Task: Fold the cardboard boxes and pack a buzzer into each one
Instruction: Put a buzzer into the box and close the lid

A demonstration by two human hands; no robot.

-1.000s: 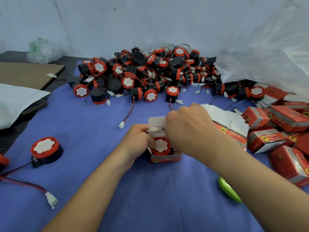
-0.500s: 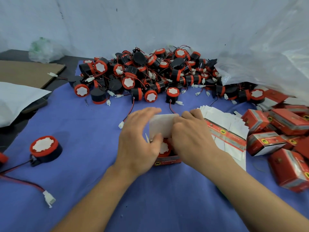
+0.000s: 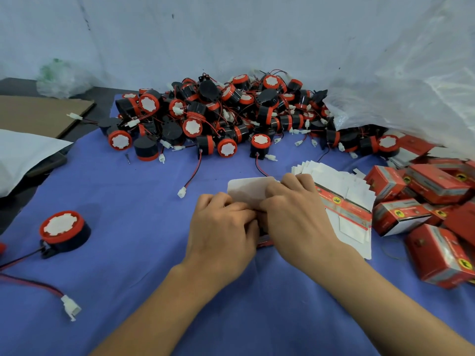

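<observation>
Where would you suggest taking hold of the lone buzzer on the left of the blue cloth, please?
I would pinch the lone buzzer across its black body, just under the red rim, coming down from above. It stands upright, face up, on the blue cloth. Its mounting tab and wires leave at the near left, so fingers probably fit best on the far-left and near-right sides.

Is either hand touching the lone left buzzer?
No, the lone buzzer sits alone on the cloth; left hand and right hand are on the box.
</observation>
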